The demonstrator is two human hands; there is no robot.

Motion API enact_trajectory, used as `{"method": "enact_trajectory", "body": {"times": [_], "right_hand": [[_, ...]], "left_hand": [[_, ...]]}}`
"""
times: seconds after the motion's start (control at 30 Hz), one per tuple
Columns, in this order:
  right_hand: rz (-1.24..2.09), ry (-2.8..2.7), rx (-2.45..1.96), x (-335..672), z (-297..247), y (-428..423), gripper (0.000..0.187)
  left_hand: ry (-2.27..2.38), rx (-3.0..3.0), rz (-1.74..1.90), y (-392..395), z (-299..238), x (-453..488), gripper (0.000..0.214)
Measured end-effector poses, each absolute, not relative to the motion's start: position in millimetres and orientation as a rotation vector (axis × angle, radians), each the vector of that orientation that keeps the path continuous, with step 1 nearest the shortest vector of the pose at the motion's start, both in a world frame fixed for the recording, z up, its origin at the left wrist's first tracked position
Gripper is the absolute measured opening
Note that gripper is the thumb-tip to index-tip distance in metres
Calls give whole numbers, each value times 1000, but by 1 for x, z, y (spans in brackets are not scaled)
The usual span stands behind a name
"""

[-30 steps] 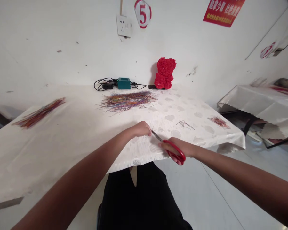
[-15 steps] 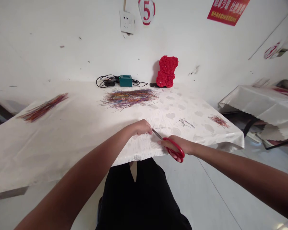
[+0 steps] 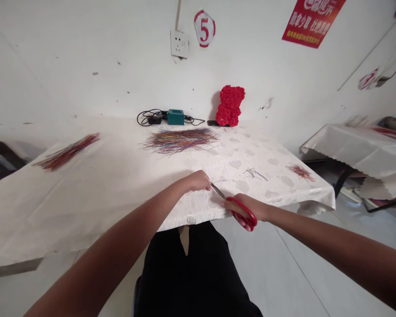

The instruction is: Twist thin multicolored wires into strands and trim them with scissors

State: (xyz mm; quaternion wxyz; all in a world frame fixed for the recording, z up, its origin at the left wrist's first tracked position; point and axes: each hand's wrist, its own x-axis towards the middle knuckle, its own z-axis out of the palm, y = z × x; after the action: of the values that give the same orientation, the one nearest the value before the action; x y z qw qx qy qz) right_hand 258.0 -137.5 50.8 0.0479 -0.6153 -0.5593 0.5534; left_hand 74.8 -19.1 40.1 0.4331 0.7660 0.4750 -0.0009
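My right hand is closed around the red handles of a pair of scissors. The blades look nearly closed and point up-left, their tips at the fingers of my left hand. That hand is closed in a pinch over the front of the table, on a thin wire whose free end sticks out to the right past the blades. Most of the wire is hidden by the fingers. To the right lie a few short dark wire pieces.
A large bundle of coloured wires lies at the back of the white-covered table. Another bundle is at left, a small reddish pile at right. Near the wall are a green box with black cables and a red flower figure.
The view has tilted up slightly, so everything sits a little lower. Both hands keep nearly the same place over the table, with the scissors still against the left fingertips.
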Motion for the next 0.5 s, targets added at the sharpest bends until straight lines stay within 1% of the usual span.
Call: {"method": "enact_trajectory", "body": {"times": [0.17, 0.27, 0.4, 0.5], "right_hand": [[1654, -1670, -1740, 254, 41, -132, 56], [1596, -1687, -1718, 249, 38, -126, 50], [1541, -1739, -1761, 248, 37, -118, 55], [1583, -1705, -1809, 248, 38, -113, 62]], "left_hand": [[1152, 2057, 202, -19, 56, 70, 28], [1166, 2100, 263, -16, 61, 69, 28], [1165, 2112, 275, -13, 61, 66, 28], [1133, 2103, 277, -12, 59, 64, 27]]}}
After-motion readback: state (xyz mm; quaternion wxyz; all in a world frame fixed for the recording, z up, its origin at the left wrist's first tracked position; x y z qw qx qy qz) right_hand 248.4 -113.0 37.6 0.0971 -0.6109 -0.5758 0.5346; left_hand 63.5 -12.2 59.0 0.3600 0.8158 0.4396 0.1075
